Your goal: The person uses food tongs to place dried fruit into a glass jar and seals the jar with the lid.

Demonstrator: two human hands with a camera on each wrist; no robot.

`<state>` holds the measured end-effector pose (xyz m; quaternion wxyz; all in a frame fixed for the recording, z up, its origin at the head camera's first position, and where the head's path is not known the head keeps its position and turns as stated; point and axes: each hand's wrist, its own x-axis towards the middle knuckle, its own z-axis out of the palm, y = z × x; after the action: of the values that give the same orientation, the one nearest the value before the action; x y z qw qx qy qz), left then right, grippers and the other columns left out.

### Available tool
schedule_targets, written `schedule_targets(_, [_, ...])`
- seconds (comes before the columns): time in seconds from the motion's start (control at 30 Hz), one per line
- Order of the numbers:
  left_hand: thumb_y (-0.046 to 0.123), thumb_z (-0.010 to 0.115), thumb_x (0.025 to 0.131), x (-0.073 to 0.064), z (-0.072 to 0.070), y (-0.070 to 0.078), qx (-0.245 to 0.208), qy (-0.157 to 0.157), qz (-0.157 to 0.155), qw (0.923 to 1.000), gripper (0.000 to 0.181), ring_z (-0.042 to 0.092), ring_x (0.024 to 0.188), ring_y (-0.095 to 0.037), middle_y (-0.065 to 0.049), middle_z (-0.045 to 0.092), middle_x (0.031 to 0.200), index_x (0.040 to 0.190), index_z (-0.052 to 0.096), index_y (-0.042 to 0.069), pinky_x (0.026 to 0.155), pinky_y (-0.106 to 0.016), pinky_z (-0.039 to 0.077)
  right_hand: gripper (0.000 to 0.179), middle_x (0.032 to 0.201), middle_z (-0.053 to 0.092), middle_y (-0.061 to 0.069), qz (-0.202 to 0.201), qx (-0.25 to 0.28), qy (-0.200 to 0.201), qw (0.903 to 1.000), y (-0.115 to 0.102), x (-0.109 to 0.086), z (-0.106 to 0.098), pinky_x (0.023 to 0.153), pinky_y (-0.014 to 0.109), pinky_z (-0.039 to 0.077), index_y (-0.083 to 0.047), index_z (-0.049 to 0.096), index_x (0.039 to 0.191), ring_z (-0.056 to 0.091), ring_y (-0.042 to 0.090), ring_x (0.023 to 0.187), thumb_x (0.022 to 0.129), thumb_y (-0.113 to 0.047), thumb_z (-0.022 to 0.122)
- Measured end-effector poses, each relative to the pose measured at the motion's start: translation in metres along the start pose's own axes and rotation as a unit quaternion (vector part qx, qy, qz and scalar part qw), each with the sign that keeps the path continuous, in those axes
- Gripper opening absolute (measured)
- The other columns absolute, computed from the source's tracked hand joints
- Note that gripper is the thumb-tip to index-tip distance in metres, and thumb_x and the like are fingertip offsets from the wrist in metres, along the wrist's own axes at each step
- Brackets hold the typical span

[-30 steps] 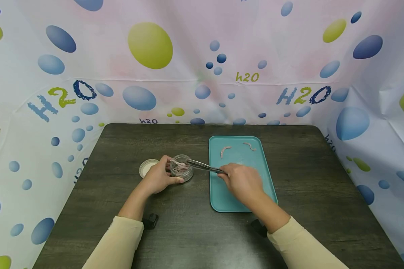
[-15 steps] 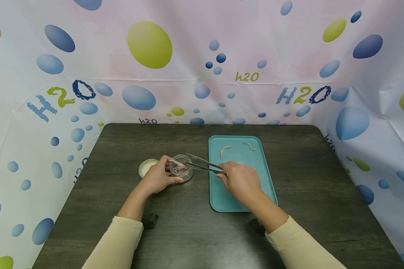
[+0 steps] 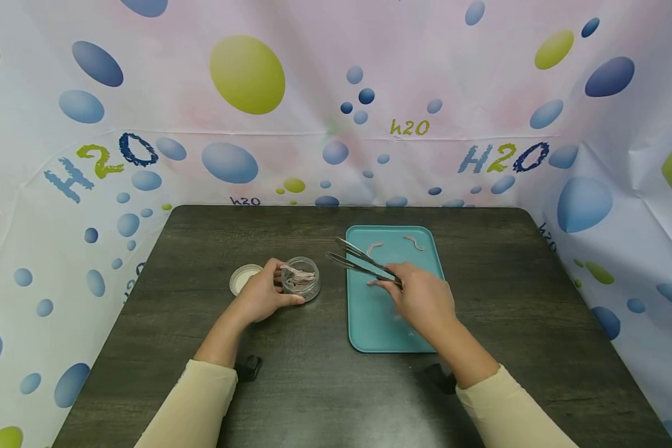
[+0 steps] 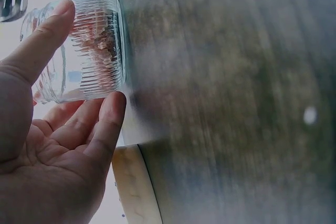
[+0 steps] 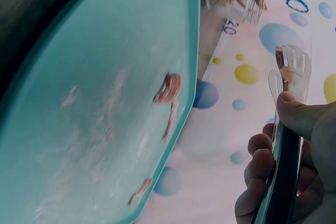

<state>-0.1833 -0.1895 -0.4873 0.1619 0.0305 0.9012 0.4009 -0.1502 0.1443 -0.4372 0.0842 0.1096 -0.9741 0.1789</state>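
Note:
My left hand (image 3: 262, 292) steadies a small ribbed glass jar (image 4: 97, 51), its thumb and fingers around the sides. Pinkish strips (image 3: 299, 278) lie inside the jar, and one leans over its rim. My right hand (image 3: 425, 300) grips metal tongs (image 3: 366, 256) with slotted, fork-like tips. The tong arms are spread apart over the left edge of the turquoise tray (image 3: 378, 326). Thin pink strips (image 3: 414, 242) lie near the tray's far end. A broader strip (image 5: 169, 88) shows in the right wrist view; whether it touches the tray I cannot tell.
A round cream lid (image 3: 239, 281) lies left of the jar, partly behind the left hand. The dark wood table (image 3: 498, 280) extends around the tray. A patterned curtain (image 3: 313, 74) hangs behind the table and along its sides.
The tongs have come out of the jar and moved right to the tray, their arms spread. My left hand stays on the jar.

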Motion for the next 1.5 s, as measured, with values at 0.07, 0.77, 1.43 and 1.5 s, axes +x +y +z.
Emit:
schedule_targets(0.07, [0.042, 0.089, 0.093, 0.000, 0.000, 0.000, -0.002, 0.001, -0.002, 1.0000, 0.089, 0.065, 0.137, -0.046, -0.030, 0.053, 0.158, 0.157, 0.038, 0.007, 0.112, -0.058, 0.056, 0.038, 0.109, 0.083, 0.004, 0.008, -0.003, 0.004, 1.0000, 0.007, -0.003, -0.003, 0.047, 0.028, 0.042, -0.016, 0.080, 0.130, 0.061, 0.012, 0.060, 0.098, -0.037, 0.082])
schedule_targets(0.77, [0.042, 0.088, 0.093, 0.000, -0.001, 0.000, 0.007, -0.002, -0.008, 0.9999, 0.089, 0.065, 0.137, -0.046, -0.030, 0.052, 0.159, 0.156, 0.038, 0.006, 0.111, -0.059, 0.056, 0.038, 0.113, 0.082, 0.010, 0.037, -0.018, -0.006, 0.9991, 0.051, -0.029, -0.001, 0.050, 0.030, 0.045, -0.013, 0.079, 0.129, 0.071, 0.022, 0.075, 0.096, -0.031, 0.085])
schedule_targets(1.43, [0.040, 0.088, 0.094, 0.000, 0.000, 0.002, 0.002, -0.002, -0.006, 1.0000, 0.089, 0.065, 0.137, -0.046, -0.030, 0.053, 0.159, 0.158, 0.037, 0.006, 0.112, -0.059, 0.055, 0.039, 0.126, 0.080, 0.015, 0.031, -0.057, -0.023, 0.9976, 0.074, -0.045, 0.007, 0.048, 0.036, 0.050, -0.011, 0.080, 0.127, 0.079, 0.033, 0.087, 0.095, -0.032, 0.086])
schedule_targets(1.5, [0.040, 0.088, 0.094, 0.000, -0.001, 0.001, 0.002, -0.002, -0.003, 1.0000, 0.089, 0.065, 0.136, -0.046, -0.030, 0.052, 0.158, 0.158, 0.037, 0.005, 0.112, -0.059, 0.055, 0.039, 0.127, 0.080, 0.015, 0.032, -0.061, -0.024, 0.9974, 0.075, -0.046, 0.008, 0.048, 0.036, 0.049, -0.011, 0.081, 0.126, 0.079, 0.034, 0.088, 0.095, -0.032, 0.086])
